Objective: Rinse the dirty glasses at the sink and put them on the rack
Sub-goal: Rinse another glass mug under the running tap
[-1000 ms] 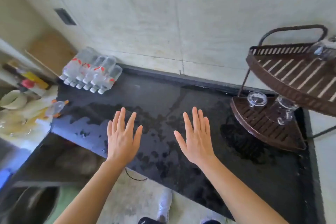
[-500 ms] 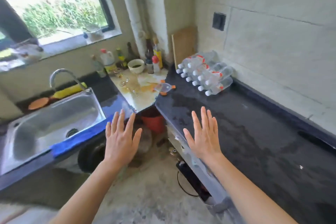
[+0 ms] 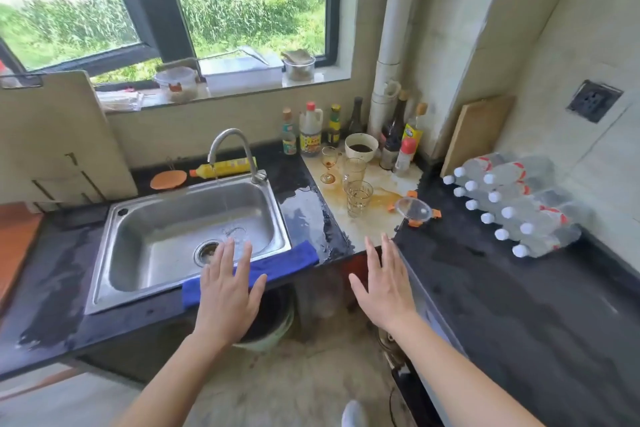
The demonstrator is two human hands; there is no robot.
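Observation:
Three dirty glasses stand on a stained pale slab right of the sink: a small stemmed glass (image 3: 328,163), a tall tumbler (image 3: 354,172) and a nearer tumbler (image 3: 358,198) with brown liquid. The steel sink (image 3: 114,253) has water running from the curved tap (image 3: 230,146). My left hand (image 3: 228,291) hovers flat, fingers apart, over the sink's front edge and a blue cloth (image 3: 277,265). My right hand (image 3: 382,288) is spread and empty near the counter corner, below the glasses. The rack is out of view.
Sauce bottles (image 3: 310,130) and a white bowl (image 3: 361,147) line the back wall. A clear lid with orange clips (image 3: 414,209) lies by the glasses. Stacked water bottles (image 3: 512,208) lie on the wet black counter (image 3: 502,288). A bucket (image 3: 273,326) sits under the counter.
My view has swung left from the rack and black counter to the sink and window. Both hands stay spread and empty in front of me.

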